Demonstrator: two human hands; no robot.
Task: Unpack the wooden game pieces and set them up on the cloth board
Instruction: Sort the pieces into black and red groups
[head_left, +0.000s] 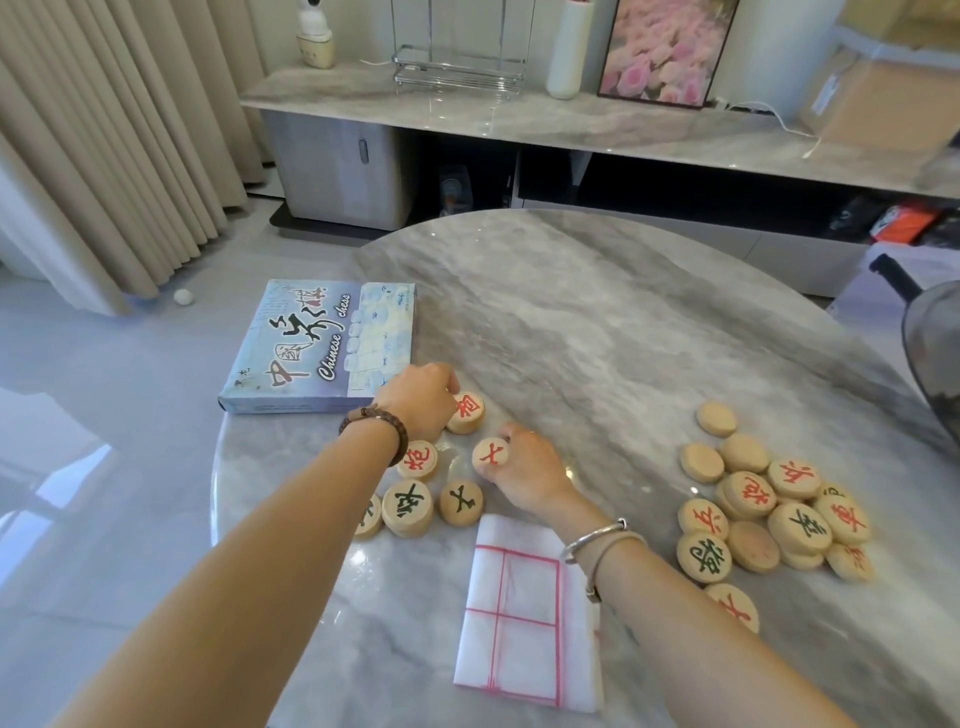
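Closest to the person, a folded white cloth board with red lines lies flat on the round marble worktop, close to its near edge. The right forearm passes just over the cloth's right side.

To the right sits a heap of round wooden pieces. Some show red marks, some black, and some are blank side up. A few lie partly on top of each other. The heap stays well inside the worktop's right edge.

Just past the cloth, on the left, is a smaller bunch of pieces. The right hand has its grip closed on a piece with a red mark, pinched between thumb and fingers and tilted up. The left hand rests with its fingers curled down next to another red piece. Whether it is holding anything, I cannot tell.

Right behind the left hand lies the blue game box, flat and shut, with its left corner near the worktop's left edge.

Beyond the hands, the middle and far part of the worktop is bare, with lots of room. A dark grey thing pokes in at the right edge. Farther off stands a long low cabinet with a white vase and a flower picture.
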